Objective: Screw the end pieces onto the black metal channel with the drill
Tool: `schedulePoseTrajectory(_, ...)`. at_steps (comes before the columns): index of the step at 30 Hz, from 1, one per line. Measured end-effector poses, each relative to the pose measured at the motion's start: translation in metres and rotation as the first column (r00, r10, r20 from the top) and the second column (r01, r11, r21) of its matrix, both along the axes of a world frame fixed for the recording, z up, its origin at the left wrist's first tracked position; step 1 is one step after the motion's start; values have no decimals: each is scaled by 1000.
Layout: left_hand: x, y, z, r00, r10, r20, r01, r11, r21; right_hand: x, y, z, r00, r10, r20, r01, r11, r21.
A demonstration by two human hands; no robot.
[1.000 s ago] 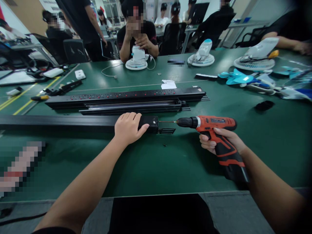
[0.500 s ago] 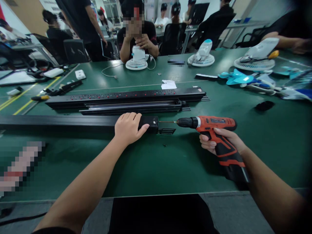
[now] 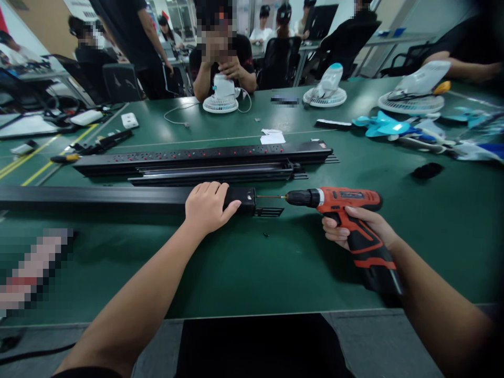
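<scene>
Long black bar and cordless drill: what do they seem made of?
Long black bar: probably metal with a satin coating, given its soft lengthwise sheen; plastic isn't ruled out. Cordless drill: likely matte moulded plastic, from its red and black panels.

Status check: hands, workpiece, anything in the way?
Right hand gripping red drill, bit at bar's end. Left hand flat over black bar. Small dark bit lying nearby, not between drill and bar.

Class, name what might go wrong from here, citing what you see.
The thin bit might skid off the end of the black bar if the red drill, held in the right hand, tilts. The left hand, resting near that end, might get nicked. The small dark piece lying loose nearby might be knocked away.
</scene>
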State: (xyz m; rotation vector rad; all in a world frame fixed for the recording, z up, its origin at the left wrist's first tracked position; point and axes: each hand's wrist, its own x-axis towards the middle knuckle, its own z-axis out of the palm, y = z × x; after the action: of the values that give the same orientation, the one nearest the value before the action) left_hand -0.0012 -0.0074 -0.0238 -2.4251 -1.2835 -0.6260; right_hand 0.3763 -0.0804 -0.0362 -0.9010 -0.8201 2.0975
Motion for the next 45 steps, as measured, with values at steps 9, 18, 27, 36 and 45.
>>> schedulePoseTrajectory(9,0,0,0,1000,-3,17,3,1000,-10,-6,-3,4,998,-55,6,54,998,33)
schedulePoseTrajectory(18,0,0,0,1000,8,12,-8,1000,-13,-4,-2,5,1000,1,24,-1,1000,4)
schedulePoseTrajectory(27,0,0,0,1000,15,1,-15,1000,-12,-7,-1,9,999,29,25,-28,1000,-9)
schedulePoseTrajectory(36,0,-1,0,1000,12,6,-12,1000,-11,-8,-3,7,999,-49,17,48,999,7)
schedulePoseTrajectory(45,0,0,1,1000,16,12,-15,1000,-25,-7,-2,8,999,23,23,-24,999,23)
